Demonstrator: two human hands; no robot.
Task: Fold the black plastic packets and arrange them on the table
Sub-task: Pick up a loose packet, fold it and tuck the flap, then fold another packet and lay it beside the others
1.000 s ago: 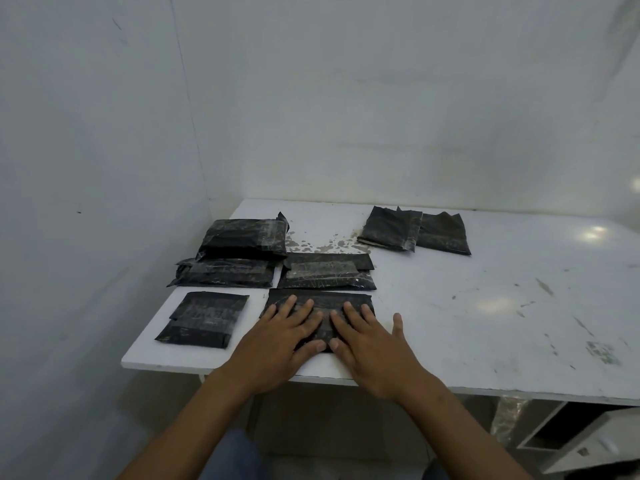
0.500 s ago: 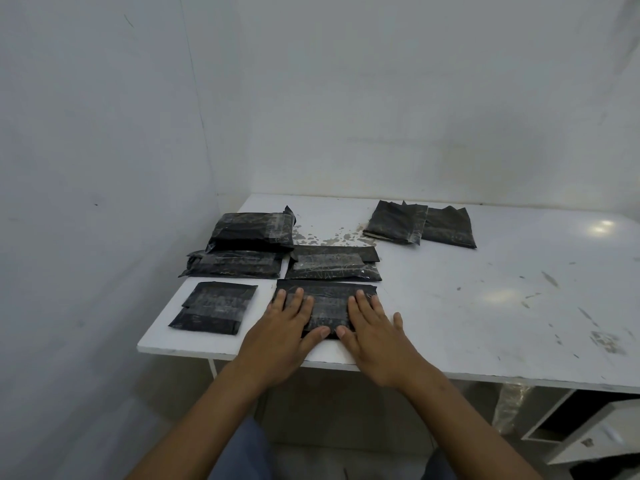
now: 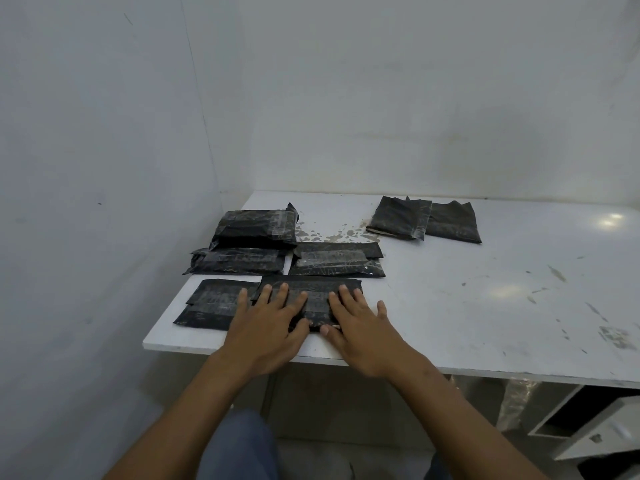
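Both pressing front packet [image 3: 315, 303]: left hand [image 3: 266, 330], right hand [image 3: 363, 336].

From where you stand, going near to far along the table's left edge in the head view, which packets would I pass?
First the flat folded packet → long flattened packet → bulky taped packet, nearest the far wall.

Bare workroom, white walls [image 3: 415, 98], stained table [image 3: 485, 289]

Dim, flat overhead light, cool grey cast. I note two glare spots on the table [image 3: 450, 306], brightest at far right, and deep shadow beneath it. Straight edges bow toward the frame borders; fine detail is soft, slightly smeared.
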